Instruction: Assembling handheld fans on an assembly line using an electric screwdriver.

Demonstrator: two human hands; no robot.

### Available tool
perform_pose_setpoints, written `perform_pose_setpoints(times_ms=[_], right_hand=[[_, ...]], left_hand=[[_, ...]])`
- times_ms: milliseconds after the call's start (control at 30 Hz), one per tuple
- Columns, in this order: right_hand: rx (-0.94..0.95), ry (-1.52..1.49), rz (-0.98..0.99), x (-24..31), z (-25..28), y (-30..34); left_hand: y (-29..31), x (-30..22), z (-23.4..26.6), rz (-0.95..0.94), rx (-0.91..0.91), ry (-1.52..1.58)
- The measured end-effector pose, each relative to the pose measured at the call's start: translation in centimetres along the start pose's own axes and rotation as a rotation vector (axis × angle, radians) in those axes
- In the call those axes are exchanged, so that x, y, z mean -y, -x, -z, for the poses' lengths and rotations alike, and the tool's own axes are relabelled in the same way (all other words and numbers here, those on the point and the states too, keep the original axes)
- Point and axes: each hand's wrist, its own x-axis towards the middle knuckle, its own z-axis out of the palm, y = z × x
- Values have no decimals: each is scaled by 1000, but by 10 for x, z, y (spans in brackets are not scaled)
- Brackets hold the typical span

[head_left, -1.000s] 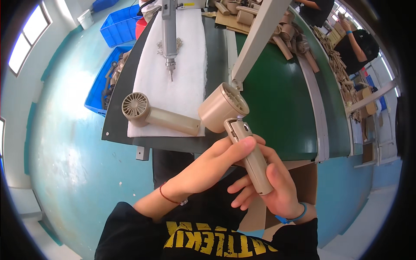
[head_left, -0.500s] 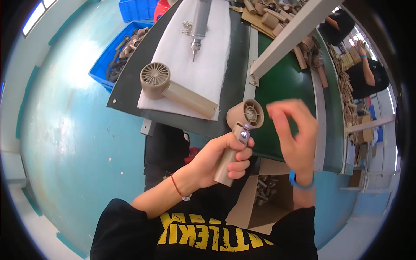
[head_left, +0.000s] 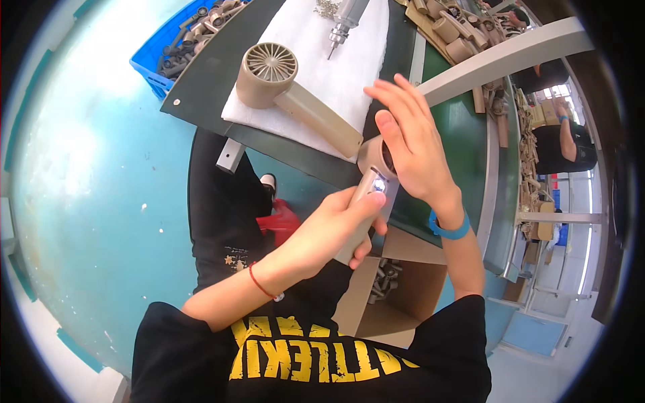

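Note:
My left hand (head_left: 336,232) is wrapped round the handle of a beige handheld fan (head_left: 369,154), thumb pressed by its button, where a white light glows. With fingers stretched out, my right hand (head_left: 423,161) is held up at the front of the fan's head and hides part of it. Whether the palm touches the fan, I cannot tell. Beyond them, a second handheld fan (head_left: 316,119) lies on a white cloth (head_left: 316,57), its round ribbed grille facing up. An electric screwdriver (head_left: 341,28) lies farther up the cloth beside a scatter of small screws (head_left: 327,8).
A blue crate (head_left: 153,75) of fan parts stands left of the dark table. An open cardboard box (head_left: 420,289) with parts sits below the table edge. A pale metal bar (head_left: 510,55) crosses above the green belt (head_left: 463,168). Another person (head_left: 561,144) works at far right.
My right hand has moved left and up to the front of the fan's head, its fingers straightening from a curl. The whole view has shifted; my left hand keeps its grip.

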Motion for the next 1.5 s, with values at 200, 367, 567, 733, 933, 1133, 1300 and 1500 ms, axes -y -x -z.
perform_pose_setpoints(times_ms=[200,367,567,733,933,1133,1300,1500], right_hand=[[-216,204,178,12,30,-9],[-125,183,165,3,13,-22],[-172,170,230,19,39,-45],[-158,-137,-101,4,31,-16],[-63,214,117,-6,42,-46],[-10,250,148,-7,17,-45],[-300,-93,-7,24,45,-46],[-193,-330,-176,0,38,3]], left_hand=[[-3,-5,8,64,45,163],[-5,-5,3,55,70,183],[-7,-5,8,55,105,264],[-9,1,0,42,122,248],[-3,-3,8,24,61,233],[-12,-4,9,43,97,201],[-8,0,3,33,67,169],[-5,21,-7,-212,-133,-330]])
